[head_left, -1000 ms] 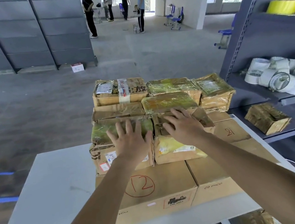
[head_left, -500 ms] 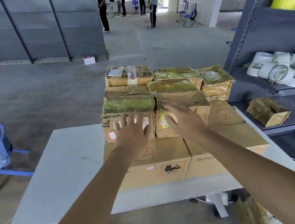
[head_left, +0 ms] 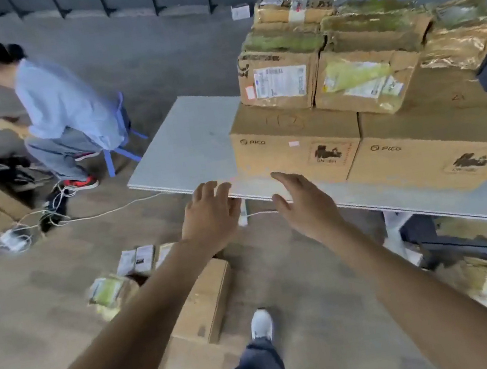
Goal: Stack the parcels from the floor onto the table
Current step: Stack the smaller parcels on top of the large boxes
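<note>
Both my hands empty, fingers spread: left hand (head_left: 209, 219) and right hand (head_left: 305, 203) hover palm-down near desk (head_left: 183, 142) edge. Taped parcels (head_left: 326, 54) stacked on desk; more parcels (head_left: 114, 289) on floor (head_left: 32, 316), blurred.

Scene is being lit evenly by soft, diffuse daylight; no single source is being shown. Only faint shadows are being cast under the table (head_left: 184, 149) and around the floor parcels (head_left: 110, 292). Mild glare is being picked up on the shiny tape of the far-right parcel (head_left: 466, 40). Motion blur is being smeared across the whole frame, strongest at the near right and on the seated person (head_left: 62, 111) at far left. Both hands (head_left: 211, 218) are being rendered slightly soft. Lines are being bent by wide-angle distortion toward the edges. Box print is being kept barely legible.
</note>
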Demonstrator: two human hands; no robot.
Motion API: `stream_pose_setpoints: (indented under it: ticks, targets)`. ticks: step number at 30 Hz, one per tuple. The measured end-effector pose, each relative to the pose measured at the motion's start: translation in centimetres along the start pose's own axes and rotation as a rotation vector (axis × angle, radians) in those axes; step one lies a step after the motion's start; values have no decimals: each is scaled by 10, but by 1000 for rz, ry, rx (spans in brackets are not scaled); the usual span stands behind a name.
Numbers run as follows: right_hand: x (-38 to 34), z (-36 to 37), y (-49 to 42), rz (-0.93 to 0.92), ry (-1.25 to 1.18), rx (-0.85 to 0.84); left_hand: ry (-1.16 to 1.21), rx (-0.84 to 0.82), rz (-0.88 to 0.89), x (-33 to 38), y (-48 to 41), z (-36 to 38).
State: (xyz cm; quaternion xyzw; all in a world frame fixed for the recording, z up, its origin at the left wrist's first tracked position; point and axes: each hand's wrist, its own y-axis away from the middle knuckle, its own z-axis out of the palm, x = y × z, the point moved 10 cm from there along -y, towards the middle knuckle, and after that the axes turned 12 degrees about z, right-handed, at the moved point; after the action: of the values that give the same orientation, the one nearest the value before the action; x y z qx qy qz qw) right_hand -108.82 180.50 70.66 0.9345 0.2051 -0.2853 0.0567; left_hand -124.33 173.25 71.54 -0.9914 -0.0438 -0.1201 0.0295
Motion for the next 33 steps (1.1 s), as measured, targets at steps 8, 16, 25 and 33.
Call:
stream_pose_setpoints:
  ticks: [8, 16, 25, 33]
  targets:
    - [-41, 147, 87, -3, 74, -331, 57, -83, -263, -98, 163, 41]
    - [-119, 267, 142, 10, 133, -494, 104, -138, -425, -216, 280, 64]
    - [-215, 443, 183, 260, 143, -649, 231, -242, -491, -400, 380, 117]
    - [-211, 627, 174, 376, 103, -715, 317, -348, -573, -535, 427, 238]
